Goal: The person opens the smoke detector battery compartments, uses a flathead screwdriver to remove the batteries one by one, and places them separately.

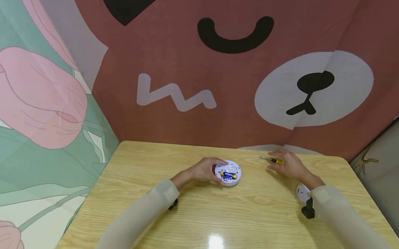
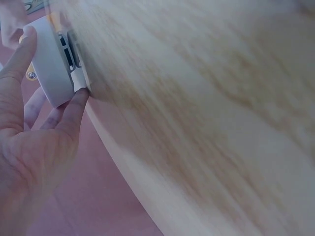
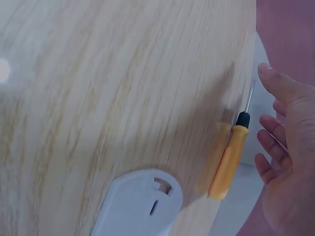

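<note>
My left hand (image 1: pixel 206 169) grips a round white device (image 1: pixel 235 169) by its left edge, thumb on one side and fingers on the other. Blue batteries (image 1: pixel 228 175) with yellow ends show in its upturned face; the left wrist view has the device's white side (image 2: pixel 49 64) between thumb and fingers. A screwdriver (image 1: pixel 274 160) with a yellow and black handle lies near the table's far edge. Beside it is my right hand (image 1: pixel 289 164). The right wrist view shows that hand (image 3: pixel 290 142) with loosely bent fingers, apart from the screwdriver (image 3: pixel 230 162).
A white cover (image 1: pixel 303 193) with slots lies on the wooden table (image 1: pixel 248 224), partly hidden under my right forearm. Behind the table's far edge hangs a reddish printed cloth (image 1: pixel 171 126). A flowered cloth (image 1: pixel 37 159) borders the left side.
</note>
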The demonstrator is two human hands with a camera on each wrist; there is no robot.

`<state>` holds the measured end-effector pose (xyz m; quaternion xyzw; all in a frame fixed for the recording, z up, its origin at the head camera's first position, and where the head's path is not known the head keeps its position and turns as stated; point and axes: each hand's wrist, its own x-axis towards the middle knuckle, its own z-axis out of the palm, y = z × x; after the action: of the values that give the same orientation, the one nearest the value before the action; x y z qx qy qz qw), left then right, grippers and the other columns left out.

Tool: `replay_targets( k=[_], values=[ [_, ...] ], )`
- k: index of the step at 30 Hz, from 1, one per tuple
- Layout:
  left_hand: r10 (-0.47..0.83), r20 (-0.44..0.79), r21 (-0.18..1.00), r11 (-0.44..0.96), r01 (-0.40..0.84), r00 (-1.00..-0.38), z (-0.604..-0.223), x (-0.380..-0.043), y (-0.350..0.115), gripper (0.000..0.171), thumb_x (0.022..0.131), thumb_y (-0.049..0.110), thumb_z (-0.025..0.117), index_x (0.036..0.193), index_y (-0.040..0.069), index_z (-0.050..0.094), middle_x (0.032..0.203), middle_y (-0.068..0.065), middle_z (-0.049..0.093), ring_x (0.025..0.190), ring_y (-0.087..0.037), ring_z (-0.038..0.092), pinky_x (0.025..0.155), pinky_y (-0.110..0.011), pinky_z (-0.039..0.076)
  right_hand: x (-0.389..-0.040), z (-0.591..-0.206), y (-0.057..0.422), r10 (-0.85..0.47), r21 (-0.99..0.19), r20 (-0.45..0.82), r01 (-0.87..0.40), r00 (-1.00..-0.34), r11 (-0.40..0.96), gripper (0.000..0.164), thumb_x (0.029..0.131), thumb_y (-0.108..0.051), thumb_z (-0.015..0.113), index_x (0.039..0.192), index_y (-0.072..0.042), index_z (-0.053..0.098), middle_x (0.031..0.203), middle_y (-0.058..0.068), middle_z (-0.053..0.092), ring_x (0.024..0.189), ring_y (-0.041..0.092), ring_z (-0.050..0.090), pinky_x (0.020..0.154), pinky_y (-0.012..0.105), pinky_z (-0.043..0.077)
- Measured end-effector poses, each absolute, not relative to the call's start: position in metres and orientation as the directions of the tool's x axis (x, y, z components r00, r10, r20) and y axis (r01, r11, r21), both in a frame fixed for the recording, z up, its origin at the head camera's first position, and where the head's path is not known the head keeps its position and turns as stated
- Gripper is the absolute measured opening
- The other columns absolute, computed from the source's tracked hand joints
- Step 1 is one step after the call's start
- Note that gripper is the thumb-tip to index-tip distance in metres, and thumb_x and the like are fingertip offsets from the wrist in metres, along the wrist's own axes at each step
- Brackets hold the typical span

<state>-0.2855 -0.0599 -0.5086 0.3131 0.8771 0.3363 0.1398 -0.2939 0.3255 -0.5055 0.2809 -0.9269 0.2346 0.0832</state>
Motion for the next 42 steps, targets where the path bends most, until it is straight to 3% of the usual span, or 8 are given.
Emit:
replay_targets(
  k=[14, 22, 31, 42],
  values=[
    [0.647, -0.037, 0.684, 0.572, 0.453, -0.762, -0.509, -0.286, -0.060, 0.084, 0.077, 0.034, 0.098, 0.151, 0.019, 0.061, 0.152, -0.003, 0.059, 0.138, -0.017, 0.054, 0.115, -0.035, 0.044, -0.285, -0.496, 0.306, -0.521, -0.360, 0.382, -0.642, -0.764, 0.677, 0.051, 0.084, -0.013, 0.091, 0.127, 0.006, 0.073, 0.122, 0.026, 0.072, 0.114, 0.046, 0.066, 0.092, 0.064, 0.055],
    [0.651, -0.043, 0.694, 0.565, 0.446, -0.758, -0.510, -0.287, -0.060, 0.084, 0.078, 0.034, 0.097, 0.152, 0.018, 0.060, 0.153, -0.003, 0.059, 0.136, -0.015, 0.054, 0.114, -0.033, 0.045, -0.274, -0.486, 0.289, -0.545, -0.397, 0.362, -0.654, -0.756, 0.644, 0.048, 0.084, -0.008, 0.090, 0.128, 0.005, 0.073, 0.123, 0.024, 0.072, 0.113, 0.043, 0.067, 0.091, 0.060, 0.056],
    [0.652, -0.038, 0.695, 0.562, 0.449, -0.757, -0.509, -0.286, -0.060, 0.085, 0.078, 0.033, 0.098, 0.152, 0.018, 0.060, 0.153, -0.004, 0.058, 0.138, -0.017, 0.054, 0.115, -0.034, 0.044, -0.268, -0.477, 0.270, -0.586, -0.309, 0.434, -0.724, -0.684, 0.617, 0.048, 0.080, -0.009, 0.093, 0.123, 0.003, 0.076, 0.116, 0.020, 0.074, 0.108, 0.039, 0.070, 0.087, 0.057, 0.058],
    [0.661, -0.028, 0.695, 0.552, 0.461, -0.749, -0.510, -0.287, -0.060, 0.082, 0.079, 0.031, 0.097, 0.151, 0.016, 0.060, 0.151, -0.005, 0.060, 0.135, -0.017, 0.056, 0.113, -0.032, 0.045, -0.259, -0.467, 0.251, -0.607, -0.357, 0.359, -0.705, -0.709, 0.612, 0.046, 0.084, -0.014, 0.091, 0.125, -0.001, 0.076, 0.118, 0.015, 0.075, 0.110, 0.034, 0.070, 0.091, 0.054, 0.058]
  ],
)
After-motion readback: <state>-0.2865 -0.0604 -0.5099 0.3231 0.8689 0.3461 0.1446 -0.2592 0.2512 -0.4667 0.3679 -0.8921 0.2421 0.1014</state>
